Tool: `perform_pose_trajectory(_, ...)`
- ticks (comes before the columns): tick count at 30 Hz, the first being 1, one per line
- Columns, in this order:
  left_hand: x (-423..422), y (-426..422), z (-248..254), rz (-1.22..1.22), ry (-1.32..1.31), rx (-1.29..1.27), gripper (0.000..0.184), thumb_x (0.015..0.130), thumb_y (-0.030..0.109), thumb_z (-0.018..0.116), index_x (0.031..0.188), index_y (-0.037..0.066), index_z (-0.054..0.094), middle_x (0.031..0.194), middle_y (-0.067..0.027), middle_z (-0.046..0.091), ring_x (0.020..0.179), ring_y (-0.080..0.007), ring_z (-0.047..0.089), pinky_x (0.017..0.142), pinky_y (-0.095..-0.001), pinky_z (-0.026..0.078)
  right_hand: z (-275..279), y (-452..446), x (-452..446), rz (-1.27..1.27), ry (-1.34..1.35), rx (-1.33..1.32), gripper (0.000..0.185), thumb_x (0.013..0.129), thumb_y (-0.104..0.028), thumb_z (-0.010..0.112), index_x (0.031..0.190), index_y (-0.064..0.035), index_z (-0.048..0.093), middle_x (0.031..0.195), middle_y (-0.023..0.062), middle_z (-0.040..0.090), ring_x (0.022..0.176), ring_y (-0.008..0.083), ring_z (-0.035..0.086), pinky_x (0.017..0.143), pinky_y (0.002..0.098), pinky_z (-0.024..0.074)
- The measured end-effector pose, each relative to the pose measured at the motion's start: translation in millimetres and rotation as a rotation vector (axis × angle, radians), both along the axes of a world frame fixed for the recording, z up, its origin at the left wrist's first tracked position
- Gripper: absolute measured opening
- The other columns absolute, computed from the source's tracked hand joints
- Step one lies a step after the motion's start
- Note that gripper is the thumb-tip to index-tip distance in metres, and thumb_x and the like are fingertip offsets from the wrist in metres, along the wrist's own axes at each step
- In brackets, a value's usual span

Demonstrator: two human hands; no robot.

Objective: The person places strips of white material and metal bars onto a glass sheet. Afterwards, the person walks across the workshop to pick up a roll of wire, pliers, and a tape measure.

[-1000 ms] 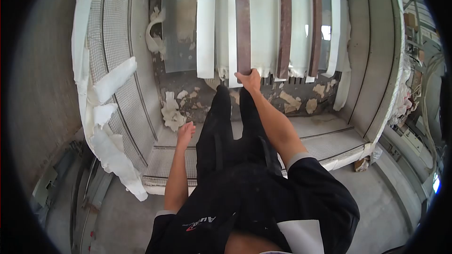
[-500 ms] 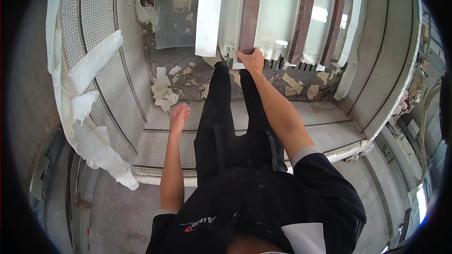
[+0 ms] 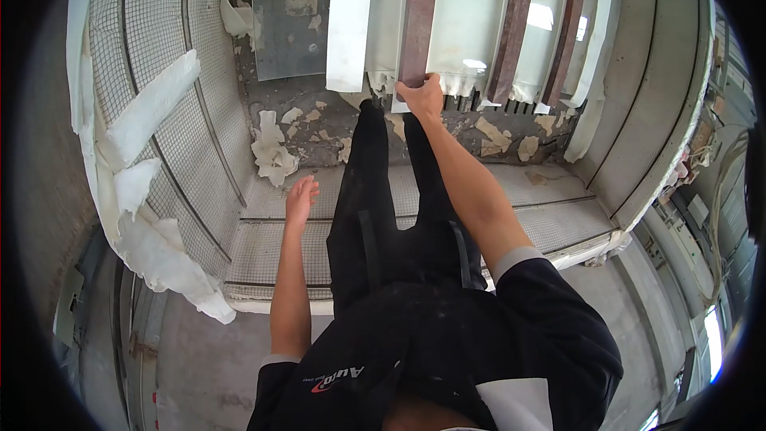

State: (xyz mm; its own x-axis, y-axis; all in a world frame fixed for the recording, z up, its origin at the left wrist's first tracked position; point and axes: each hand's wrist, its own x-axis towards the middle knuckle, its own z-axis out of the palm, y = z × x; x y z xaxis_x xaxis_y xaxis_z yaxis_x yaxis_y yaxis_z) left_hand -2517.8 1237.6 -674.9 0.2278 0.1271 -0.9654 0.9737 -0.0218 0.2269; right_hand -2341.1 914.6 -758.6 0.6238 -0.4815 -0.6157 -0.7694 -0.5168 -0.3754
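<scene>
Right hand [image 3: 422,96] clasps brown strip [image 3: 419,20] — left hand [image 3: 299,203] hangs (fingers [image 3: 310,183] bent).

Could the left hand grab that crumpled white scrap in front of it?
Probably yes: the left hand looks empty, and nothing shows between it and the crumpled white scrap. The person may have to bend down, though.

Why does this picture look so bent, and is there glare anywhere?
In the head view, curved edges and black corners suggest a wide lens; same view, white glare on the glossy panel between brown strips; there too, the right hand shows little blur.
</scene>
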Motion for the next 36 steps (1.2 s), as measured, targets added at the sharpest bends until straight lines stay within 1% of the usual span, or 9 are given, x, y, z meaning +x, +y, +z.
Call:
perform_pose_trajectory(15,14.4,-0.8,-7.6,-0.009,-0.027,-0.051,0.042,0.092,0.042,0.053,0.117,0.009,0.058,0.106,-0.0039,0.064,0.092,-0.0119,0.059,0.075,-0.0267,0.043,-17.9,-5.4,-18.3,0.003,-0.087,-0.020,0.080,0.060,-0.049,0.082,0.109,0.0070,0.051,0.098,0.0183,0.063,0.090,0.0280,0.062,0.079,0.0367,0.0491)
perform_pose_trajectory(20,17.8,0.7,-7.5,-0.082,0.013,-0.046,0.041,0.095,0.040,0.049,0.119,0.008,0.057,0.108,-0.0044,0.063,0.092,-0.0112,0.059,0.077,-0.0269,0.044,-5.8,-20.5,-73.5,-0.247,-0.104,0.120,0.069,0.079,-0.054,0.067,0.113,0.0038,0.053,0.095,0.0168,0.064,0.087,0.0260,0.062,0.080,0.0360,0.0480)
perform_pose_trajectory(22,14.7,4.0,-10.6,-0.097,0.015,-0.044,0.040,0.094,0.040,0.050,0.118,0.008,0.057,0.107,-0.0041,0.064,0.092,-0.0110,0.059,0.077,-0.0267,0.045,-22.7,-30.8,-128.4,-0.117,-0.041,0.035,0.060,0.083,-0.053,0.062,0.107,0.0022,0.056,0.096,0.0186,0.064,0.086,0.0305,0.062,0.079,0.0397,0.0479)
perform_pose_trajectory(23,10.8,6.1,-13.5,-0.095,0.008,-0.020,0.042,0.093,0.042,0.052,0.115,0.007,0.058,0.103,-0.0035,0.065,0.090,-0.0121,0.060,0.075,-0.0270,0.044,-19.4,-31.8,-157.4,0.185,0.138,-0.097,0.052,0.084,-0.050,0.058,0.101,-0.0008,0.059,0.096,0.0209,0.064,0.085,0.0355,0.062,0.076,0.0413,0.0484)
perform_pose_trajectory(25,14.6,9.1,-16.6,-0.105,0.003,0.011,0.043,0.090,0.045,0.054,0.111,0.007,0.060,0.098,-0.0028,0.066,0.089,-0.0130,0.060,0.072,-0.0275,0.044,6.8,-28.7,-183.0,1.014,0.277,-0.178,0.053,0.080,-0.054,0.057,0.105,-0.0070,0.063,0.112,0.0173,0.063,0.108,0.0320,0.057,0.092,0.0520,0.0393)
perform_pose_trajectory(26,17.4,7.8,-15.4,-0.118,0.007,0.017,0.043,0.090,0.045,0.055,0.109,0.007,0.061,0.097,-0.0027,0.066,0.089,-0.0126,0.060,0.072,-0.0277,0.044,3.8,-23.8,-188.8,1.126,0.483,-0.042,0.058,0.078,-0.057,0.057,0.110,-0.0097,0.064,0.118,0.0144,0.061,0.117,0.0296,0.053,0.102,0.0567,0.0286)
perform_pose_trajectory(30,26.5,5.5,-22.8,-0.132,-0.011,0.030,0.037,0.090,0.042,0.055,0.105,0.009,0.062,0.093,-0.0009,0.067,0.079,-0.0103,0.062,0.066,-0.0258,0.045,9.6,-15.9,-181.7,0.997,0.627,0.113,0.047,0.083,-0.044,0.052,0.104,-0.0042,0.066,0.111,0.0158,0.064,0.108,0.0296,0.060,0.105,0.0552,0.0276)
perform_pose_trajectory(33,41.3,-4.0,-7.7,-0.088,-0.061,-0.021,0.036,0.090,0.040,0.057,0.108,0.008,0.060,0.093,-0.0015,0.067,0.078,-0.0083,0.061,0.065,-0.0243,0.045,33.5,-14.3,-160.4,0.964,0.692,0.210,0.038,0.082,-0.026,0.048,0.109,-0.0050,0.065,0.114,0.0186,0.063,0.108,0.0312,0.060,0.101,0.0475,0.0370)
perform_pose_trajectory(36,52.6,-10.0,-2.0,-0.083,-0.078,-0.019,0.037,0.091,0.039,0.056,0.109,0.008,0.059,0.094,-0.0012,0.067,0.078,-0.0087,0.061,0.065,-0.0243,0.045,32.9,-25.0,-166.8,0.811,0.450,0.326,0.041,0.081,-0.025,0.049,0.116,-0.0084,0.062,0.113,0.0181,0.063,0.107,0.0330,0.059,0.094,0.0430,0.0445)
